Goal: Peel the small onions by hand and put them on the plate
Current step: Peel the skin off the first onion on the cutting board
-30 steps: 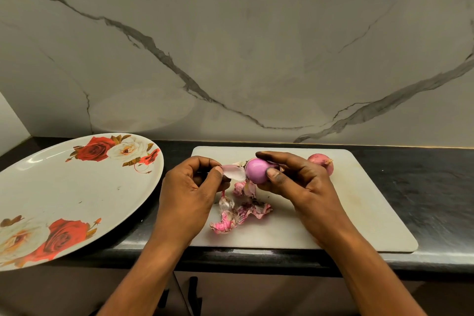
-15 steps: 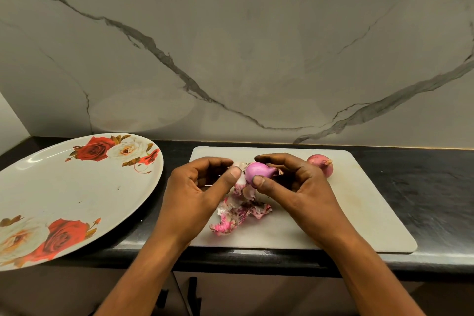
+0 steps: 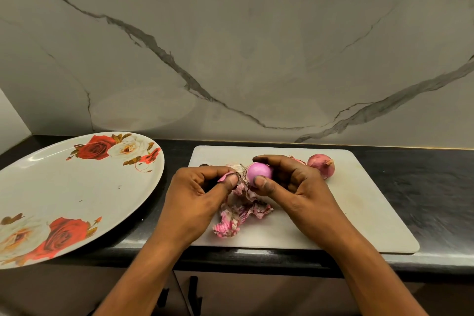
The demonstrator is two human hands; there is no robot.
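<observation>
My right hand grips a small purple onion between thumb and fingers, just above the white cutting board. Its upper side is bare and shiny. My left hand pinches a strip of pink skin that still hangs from the onion's left end. A second onion, unpeeled, lies on the board behind my right hand. The white plate with red roses sits to the left and holds no onions.
A heap of loose pink and white peel lies on the board under my hands. The board rests on a black counter against a marble wall. The plate overhangs the counter's front edge. Dark cabinet handles show below.
My left hand has gone back to the onion and taken a fresh pinch of skin at its left end. The right hand has turned the onion slightly in place.
</observation>
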